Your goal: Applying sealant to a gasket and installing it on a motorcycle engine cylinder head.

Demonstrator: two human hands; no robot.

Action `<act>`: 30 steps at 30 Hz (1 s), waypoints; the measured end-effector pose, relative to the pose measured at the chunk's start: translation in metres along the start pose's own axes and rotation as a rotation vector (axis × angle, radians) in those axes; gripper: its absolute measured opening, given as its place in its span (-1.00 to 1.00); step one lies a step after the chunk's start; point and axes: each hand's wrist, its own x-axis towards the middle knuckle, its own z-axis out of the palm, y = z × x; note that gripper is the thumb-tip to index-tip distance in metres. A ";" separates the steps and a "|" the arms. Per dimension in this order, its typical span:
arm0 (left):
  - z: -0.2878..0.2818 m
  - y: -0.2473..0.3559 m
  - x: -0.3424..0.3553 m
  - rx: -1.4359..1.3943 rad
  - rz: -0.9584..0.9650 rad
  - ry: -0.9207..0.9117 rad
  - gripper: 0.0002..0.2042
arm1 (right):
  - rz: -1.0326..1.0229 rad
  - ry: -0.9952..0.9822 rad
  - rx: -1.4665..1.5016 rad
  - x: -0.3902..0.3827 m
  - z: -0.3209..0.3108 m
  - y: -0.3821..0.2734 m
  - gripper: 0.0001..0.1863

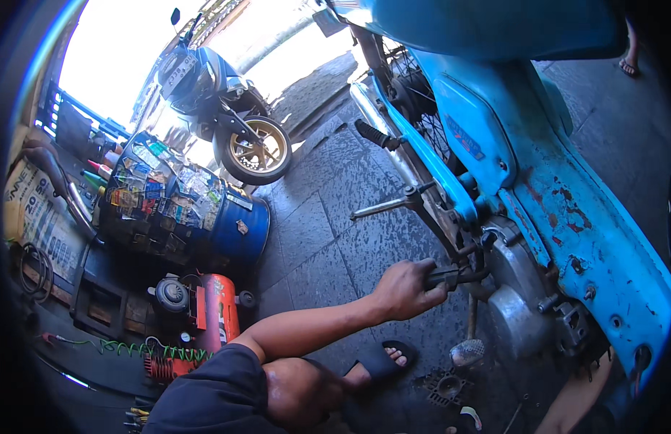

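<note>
My left hand [411, 291] is closed around a short grey metal tool [442, 278], which looks like pliers; its exact kind is partly hidden by my fingers. The tool's far end meets a dark curved part [474, 275] beside the engine [515, 311] of a blue motorcycle [487, 123]. Just beyond my hand, the kick lever [379, 210] sticks out to the left. Below the engine hangs a worn pedal [467, 353]. At the lower right, bare skin [578, 401] shows under the motorcycle, but I cannot tell whether it is arm or leg. My right hand is out of sight.
A dark scooter [205, 94] stands at the back left. Nearer are a blue drum [238, 224] and a red air compressor [218, 304] with a green coiled hose [140, 349]. A toothed metal part [445, 387] lies on the floor near my sandalled foot [382, 362].
</note>
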 end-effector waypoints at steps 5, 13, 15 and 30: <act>-0.003 0.001 0.000 -0.009 -0.014 -0.009 -0.61 | -0.018 0.024 0.007 0.018 -0.006 0.003 -0.85; 0.003 -0.008 0.001 -0.032 -0.015 -0.018 -0.47 | -0.100 0.238 0.061 0.089 -0.054 0.025 -0.94; 0.007 -0.017 0.002 -0.163 0.002 0.039 -0.53 | -0.068 0.383 -0.081 0.062 -0.071 0.044 -0.91; 0.081 0.025 -0.127 -0.798 0.073 -0.756 -0.61 | 0.108 0.058 -0.317 -0.233 0.049 -0.002 -0.78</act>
